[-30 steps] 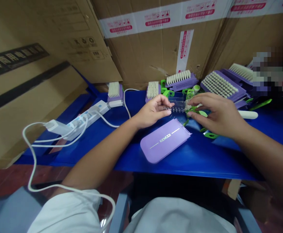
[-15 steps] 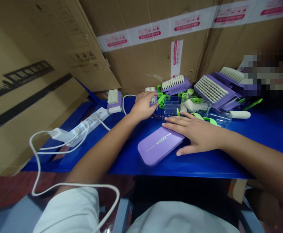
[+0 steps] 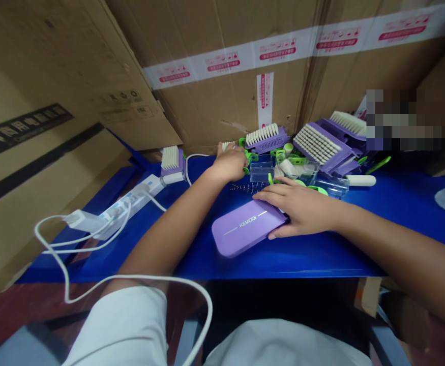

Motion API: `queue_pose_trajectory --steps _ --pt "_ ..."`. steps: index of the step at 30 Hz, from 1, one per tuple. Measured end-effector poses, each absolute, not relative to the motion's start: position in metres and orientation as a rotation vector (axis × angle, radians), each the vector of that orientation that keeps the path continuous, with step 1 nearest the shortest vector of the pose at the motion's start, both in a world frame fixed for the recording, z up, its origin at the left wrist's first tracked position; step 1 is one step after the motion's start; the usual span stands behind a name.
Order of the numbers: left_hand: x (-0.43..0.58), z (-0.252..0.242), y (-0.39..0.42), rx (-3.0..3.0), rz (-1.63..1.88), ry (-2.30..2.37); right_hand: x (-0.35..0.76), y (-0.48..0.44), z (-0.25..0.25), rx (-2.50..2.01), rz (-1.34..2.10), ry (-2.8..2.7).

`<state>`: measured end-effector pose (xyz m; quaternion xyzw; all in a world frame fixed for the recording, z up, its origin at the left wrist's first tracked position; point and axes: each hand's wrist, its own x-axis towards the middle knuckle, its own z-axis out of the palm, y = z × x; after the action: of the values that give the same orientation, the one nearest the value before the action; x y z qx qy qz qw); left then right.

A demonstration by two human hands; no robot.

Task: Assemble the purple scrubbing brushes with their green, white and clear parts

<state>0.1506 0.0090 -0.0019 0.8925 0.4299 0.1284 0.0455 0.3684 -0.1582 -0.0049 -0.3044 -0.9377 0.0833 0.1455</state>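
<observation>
My R hand (image 3: 302,211) rests on the end of a lilac case (image 3: 247,229) printed "KEMOQI" on the blue desk (image 3: 321,259), fingers (image 3: 273,193) spread, not pinching. My L hand (image 3: 230,165) curls by green clips (image 3: 250,157) and a purple bristle brush (image 3: 264,138); can't tell if it's gripping anything.

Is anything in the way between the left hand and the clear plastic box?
Yes. Green plastic pieces sit between the left hand and the clear plastic box, close against the box's near end. The hand would meet them first on a straight path to the box.
</observation>
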Motion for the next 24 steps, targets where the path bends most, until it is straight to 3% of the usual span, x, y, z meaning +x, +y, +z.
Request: queue_pose_trajectory --steps 7,12,18,24 --pt "0.138 0.02 0.01 2.682 0.555 1.231 0.369 -0.158 -0.003 -0.887 0.264 -2.702" --pt "0.1 0.034 -0.004 2.518 0.913 1.121 0.369 -0.159 -0.004 -0.898 0.289 -2.673" --pt "0.055 0.011 -0.036 2.343 1.031 1.132 0.367 -0.161 -0.003 -0.932 0.316 -2.665" --pt "0.043 -0.004 -0.038 2.434 1.388 1.175 0.369 -0.161 -0.001 -0.872 0.351 -2.561"
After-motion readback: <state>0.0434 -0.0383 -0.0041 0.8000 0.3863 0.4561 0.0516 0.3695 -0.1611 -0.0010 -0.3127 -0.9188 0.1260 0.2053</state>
